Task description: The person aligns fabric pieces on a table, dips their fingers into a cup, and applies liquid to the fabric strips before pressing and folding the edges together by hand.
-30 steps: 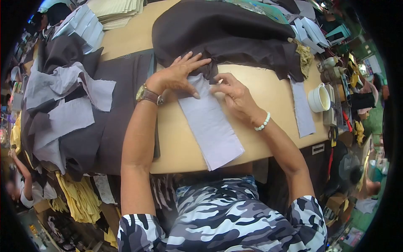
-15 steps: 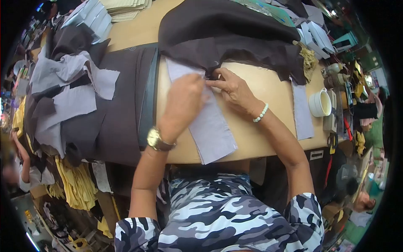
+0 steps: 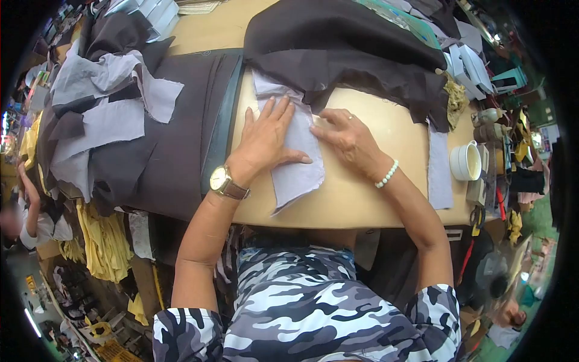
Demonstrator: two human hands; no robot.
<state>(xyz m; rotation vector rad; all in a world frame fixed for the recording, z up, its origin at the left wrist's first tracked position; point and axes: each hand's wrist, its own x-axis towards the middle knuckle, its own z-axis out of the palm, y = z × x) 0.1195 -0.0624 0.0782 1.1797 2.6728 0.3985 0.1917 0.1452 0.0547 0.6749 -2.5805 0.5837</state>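
Observation:
My left hand (image 3: 268,140) lies flat with its fingers spread on a pale lavender-grey fabric strip (image 3: 303,166), pressing it to the tan tabletop. At the strip's right edge, the thumb and fingers of my right hand (image 3: 351,140) are pinched together on the cloth; the exact grip is partly hidden. The strip's upper end runs under a large dark brown fabric piece (image 3: 344,66), which lies bunched beyond both hands. A second lavender strip (image 3: 439,172) hangs from the dark piece's right end.
Stacked dark fabric (image 3: 172,127) with lavender scraps (image 3: 114,130) covers the table's left. A white enamel mug (image 3: 463,163) stands at the right edge near small bottles (image 3: 487,116) and scissors (image 3: 477,218). Yellow cloth (image 3: 105,244) hangs at lower left. Another person's arm (image 3: 29,193) shows far left.
My left hand has gone from closed fingers to a flat, spread palm on the strip. My right hand has shifted slightly nearer me. The strip's near end has drawn back from the table edge.

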